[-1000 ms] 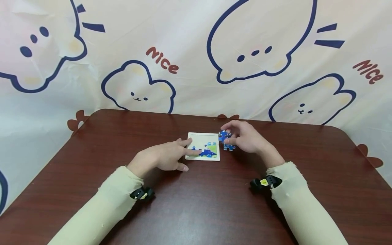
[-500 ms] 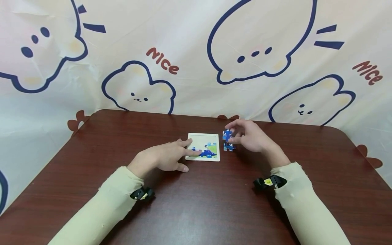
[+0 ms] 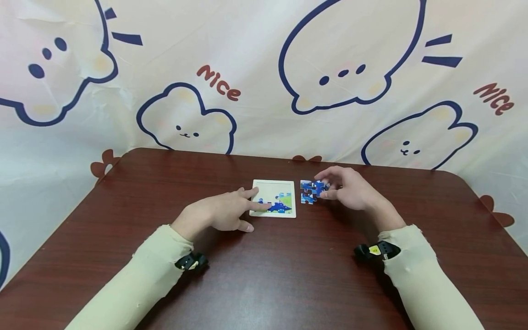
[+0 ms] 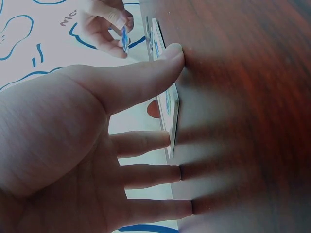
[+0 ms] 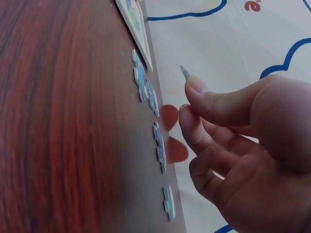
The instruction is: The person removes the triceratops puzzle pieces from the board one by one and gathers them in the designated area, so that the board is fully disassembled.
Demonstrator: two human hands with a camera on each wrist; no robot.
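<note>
Left hand (image 3: 224, 211): fingers straight and spread, grasping nothing; two fingers rest on the near-left part of the board, other fingertips down on the table (image 3: 264, 284).

Right hand (image 3: 350, 188): thumb and finger nearly together, pinching one blue piece (image 4: 125, 41) above the table.

Board (image 3: 270, 187): pale, square, flat under the left fingers, between the hands. Set pieces (image 3: 280, 206) fill part of its nearer side, a blue figure with green; the farther side is bare.

Loose pieces (image 5: 140, 77): several, blue, just beside the board, between it and the right hand; exact count uncertain.

Change: the right hand has carried the blue piece rightward, away from the board's edge; left hand and set pieces unchanged.

Bearing, by judgement: nothing added to the picture; the piece remains unplaced, and more await fitting.
</note>
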